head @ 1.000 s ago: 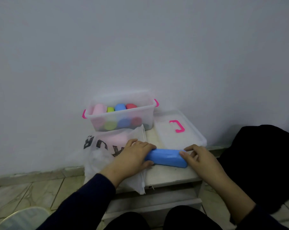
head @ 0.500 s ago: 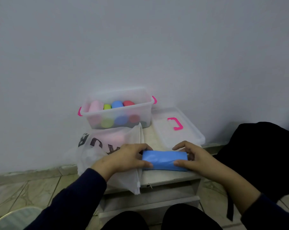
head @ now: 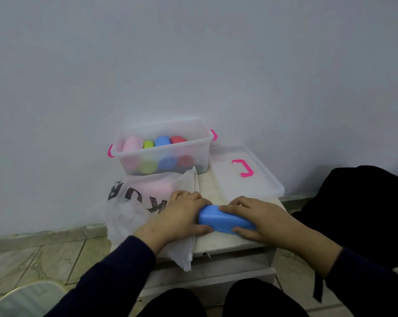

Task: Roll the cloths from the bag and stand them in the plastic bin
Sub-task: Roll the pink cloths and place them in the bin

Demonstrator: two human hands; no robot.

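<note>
A blue cloth roll lies sideways on the small white table. My left hand grips its left end, fingers over the top and thumb under the near side. My right hand grips its right end the same way. The clear plastic bin with pink handles stands at the back by the wall and holds pink, yellow-green, blue and red rolls upright. A translucent white bag with dark letters lies under my left wrist, with something pink showing inside.
The bin's clear lid with a pink handle lies flat to the right of the bin. A black bag or garment sits on the floor at right. The table's front edge is just below my hands; my knees are beneath it.
The blue cloth has been rolled tighter toward me; both hands have closed round its ends, and the roll now lies slightly slanted, nearer the table's front edge.
</note>
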